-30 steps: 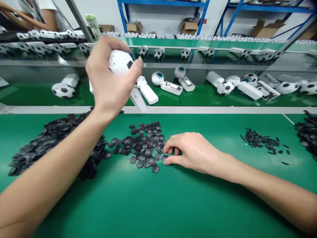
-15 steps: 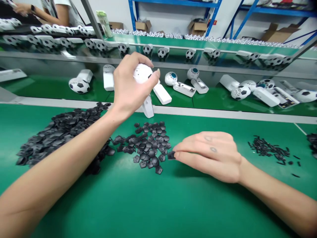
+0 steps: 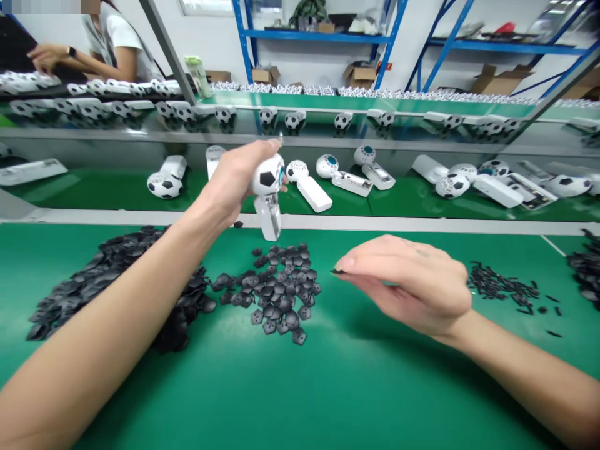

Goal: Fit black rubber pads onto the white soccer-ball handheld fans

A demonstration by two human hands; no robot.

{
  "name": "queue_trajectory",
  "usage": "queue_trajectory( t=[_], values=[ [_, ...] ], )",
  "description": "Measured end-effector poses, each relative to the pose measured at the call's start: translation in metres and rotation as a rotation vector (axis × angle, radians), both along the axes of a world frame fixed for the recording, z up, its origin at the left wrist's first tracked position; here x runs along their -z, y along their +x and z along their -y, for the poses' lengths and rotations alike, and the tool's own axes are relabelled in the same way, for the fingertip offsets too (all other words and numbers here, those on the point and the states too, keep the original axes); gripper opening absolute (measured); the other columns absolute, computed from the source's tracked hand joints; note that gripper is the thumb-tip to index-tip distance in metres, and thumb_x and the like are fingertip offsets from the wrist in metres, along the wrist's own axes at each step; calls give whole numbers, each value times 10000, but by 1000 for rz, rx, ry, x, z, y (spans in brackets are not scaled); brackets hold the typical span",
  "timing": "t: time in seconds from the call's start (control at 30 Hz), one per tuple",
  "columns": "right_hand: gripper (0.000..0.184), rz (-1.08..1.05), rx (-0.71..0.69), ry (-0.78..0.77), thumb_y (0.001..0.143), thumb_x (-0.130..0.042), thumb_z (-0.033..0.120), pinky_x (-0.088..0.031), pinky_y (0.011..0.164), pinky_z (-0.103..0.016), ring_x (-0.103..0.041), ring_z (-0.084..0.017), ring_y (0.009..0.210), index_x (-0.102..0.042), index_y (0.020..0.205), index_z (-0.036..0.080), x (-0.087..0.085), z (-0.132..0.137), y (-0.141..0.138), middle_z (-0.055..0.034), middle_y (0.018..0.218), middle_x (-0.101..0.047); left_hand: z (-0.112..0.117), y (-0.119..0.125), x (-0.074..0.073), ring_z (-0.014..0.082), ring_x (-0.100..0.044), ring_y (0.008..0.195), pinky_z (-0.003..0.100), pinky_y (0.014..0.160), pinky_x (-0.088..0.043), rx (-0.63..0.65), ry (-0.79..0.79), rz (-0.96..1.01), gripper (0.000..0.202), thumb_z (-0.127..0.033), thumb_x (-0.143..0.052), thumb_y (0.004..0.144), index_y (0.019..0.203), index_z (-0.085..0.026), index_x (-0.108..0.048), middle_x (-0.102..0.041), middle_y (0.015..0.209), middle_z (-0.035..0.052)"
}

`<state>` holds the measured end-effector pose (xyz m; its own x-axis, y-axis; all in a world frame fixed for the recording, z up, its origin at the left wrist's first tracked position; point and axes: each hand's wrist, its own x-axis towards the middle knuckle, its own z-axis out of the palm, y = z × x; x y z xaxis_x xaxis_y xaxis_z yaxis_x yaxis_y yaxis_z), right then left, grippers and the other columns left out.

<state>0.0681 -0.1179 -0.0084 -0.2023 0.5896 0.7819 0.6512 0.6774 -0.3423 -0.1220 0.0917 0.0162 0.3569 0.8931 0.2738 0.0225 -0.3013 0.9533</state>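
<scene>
My left hand (image 3: 241, 175) is closed round the ball-shaped head of a white device with a soccer-ball pattern (image 3: 269, 215); its handle points down, and a black patch and a bit of blue show on the ball. Between the thumb and fingertips of my right hand (image 3: 407, 278) is a small black pentagon piece (image 3: 337, 271), seen almost edge-on above the green table. Just left of that hand lies a loose spread of black pentagon pieces (image 3: 281, 287). A bigger heap of them (image 3: 107, 275) is partly hidden behind my left forearm.
Thin black strips (image 3: 499, 281) lie to the right, with another dark pile (image 3: 585, 269) at the edge. Behind a pale rail (image 3: 398, 224), several soccer-ball devices (image 3: 165, 185) rest on a green surface under a glass shelf. A co-worker (image 3: 117, 50) sits at the far left.
My left hand has turned the device, so a black patch and blue part now show. My right hand has lifted the black piece slightly away from the spread. The view has tilted up.
</scene>
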Motion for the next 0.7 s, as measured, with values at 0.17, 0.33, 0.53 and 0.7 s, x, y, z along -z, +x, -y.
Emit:
queue_trajectory(
  t=[0.17, 0.33, 0.53, 0.7],
  values=[
    [247, -234, -15, 24, 912, -809, 52, -701, 731, -343, -838, -226, 824, -818, 972, 291, -7, 0, -2, -3, 884, -850, 14, 3, 1, 212, -646, 551, 352, 511, -494, 48, -60, 155, 405, -600, -712, 855, 773, -209, -652, -660, 673, 52],
    [125, -527, 11, -204, 910, -852, 183, -671, 674, -348, -793, -216, 762, -785, 837, 258, -20, 1, -10, -20, 819, -816, 60, 6, 5, 223, -655, 677, 370, 621, -498, -27, 379, 71, 409, -584, -579, 958, 809, -239, -739, -707, 767, 72],
    [360, -880, -111, -529, 825, -946, 472, -536, 531, -252, -596, -111, 580, -705, 765, 211, -22, -2, -24, 15, 732, -708, 97, 4, 15, 237, -653, 691, 385, 636, -486, -58, 598, -65, 486, -668, -519, 970, 889, -268, -784, -735, 811, 68],
    [376, -969, -209, -601, 835, -944, 443, -492, 532, -226, -558, -96, 582, -658, 775, 205, -16, -4, -31, 51, 688, -633, 100, 6, 24, 233, -679, 738, 387, 644, -493, -11, 672, 21, 372, -543, -536, 1033, 977, -283, -796, -748, 847, 60]
  ],
)
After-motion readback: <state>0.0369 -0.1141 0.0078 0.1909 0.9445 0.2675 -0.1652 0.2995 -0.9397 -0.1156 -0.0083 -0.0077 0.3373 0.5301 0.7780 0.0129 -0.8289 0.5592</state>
